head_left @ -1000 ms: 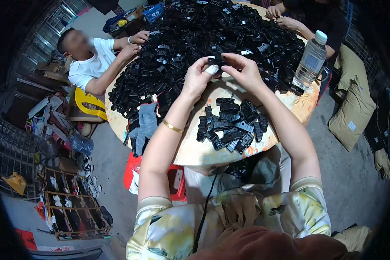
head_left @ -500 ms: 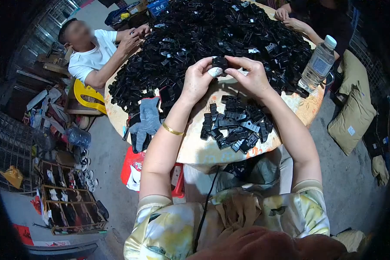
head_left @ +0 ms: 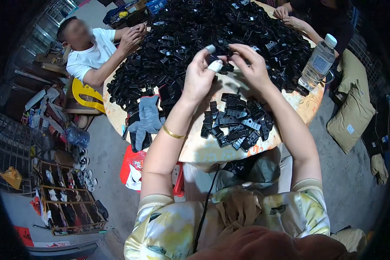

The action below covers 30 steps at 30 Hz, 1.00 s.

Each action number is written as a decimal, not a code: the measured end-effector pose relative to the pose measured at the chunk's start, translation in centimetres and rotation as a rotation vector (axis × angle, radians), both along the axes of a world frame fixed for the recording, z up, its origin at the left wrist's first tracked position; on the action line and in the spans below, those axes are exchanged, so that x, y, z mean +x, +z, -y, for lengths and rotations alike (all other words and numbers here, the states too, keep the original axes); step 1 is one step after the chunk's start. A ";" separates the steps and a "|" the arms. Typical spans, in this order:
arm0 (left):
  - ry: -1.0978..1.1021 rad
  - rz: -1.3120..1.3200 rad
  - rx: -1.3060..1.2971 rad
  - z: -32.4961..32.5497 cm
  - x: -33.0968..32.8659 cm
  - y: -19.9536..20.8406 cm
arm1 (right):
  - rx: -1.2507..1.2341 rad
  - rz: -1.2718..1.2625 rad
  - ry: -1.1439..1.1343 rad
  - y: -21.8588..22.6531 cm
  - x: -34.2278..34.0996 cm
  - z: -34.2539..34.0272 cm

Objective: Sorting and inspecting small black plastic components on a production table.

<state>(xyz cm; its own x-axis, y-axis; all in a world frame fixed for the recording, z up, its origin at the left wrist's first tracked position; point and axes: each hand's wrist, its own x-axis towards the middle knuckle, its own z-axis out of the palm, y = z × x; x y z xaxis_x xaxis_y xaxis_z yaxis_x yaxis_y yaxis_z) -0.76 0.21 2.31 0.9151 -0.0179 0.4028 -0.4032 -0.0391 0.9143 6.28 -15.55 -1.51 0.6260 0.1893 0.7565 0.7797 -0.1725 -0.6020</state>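
Observation:
My left hand (head_left: 199, 78), with white coverings on the thumb and a fingertip, pinches a small black plastic piece (head_left: 212, 59) at the near edge of a big heap of black plastic pieces (head_left: 190, 39). To its right, my right hand (head_left: 255, 69) is close by with thumb and forefinger apart. Dark pieces behind its fingertips make their edges hard to see. Between my forearms lies a smaller pile of black plastic pieces (head_left: 236, 119), some with silver metal parts. Both piles rest on a round wooden table (head_left: 186, 149).
A clear bottle (head_left: 318, 63) stands at the table's right side. A grey glove (head_left: 148, 115) lies at the left edge. Two people sit across, one in a white shirt (head_left: 93, 54) and another with hands (head_left: 286, 17) at the far right. A red stool (head_left: 132, 169) is below left.
My hands have moved apart from a shared hold on a black piece. The right fingers have spread, and the left fingertips have shifted slightly toward the heap.

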 end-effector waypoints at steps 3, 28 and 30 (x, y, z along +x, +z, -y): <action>-0.060 -0.158 0.527 -1.0 -0.5 0.2 | -0.455 0.126 -0.123 -1.1 1.2 0.3; -0.031 -0.341 -0.308 -0.6 1.6 -2.9 | 0.037 -0.504 0.198 -0.6 -0.9 -1.5; -0.048 -0.348 -0.387 -0.9 1.7 -3.1 | -0.007 -0.349 0.099 -0.6 -1.2 -1.7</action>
<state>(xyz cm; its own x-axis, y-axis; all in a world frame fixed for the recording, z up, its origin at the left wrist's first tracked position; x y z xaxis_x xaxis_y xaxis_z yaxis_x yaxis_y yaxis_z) 0.98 1.13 -0.77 0.9978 0.0264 0.0606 -0.0660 0.3392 0.9384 5.07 -13.83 -2.10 0.8247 0.2659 0.4991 0.5406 -0.1114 -0.8339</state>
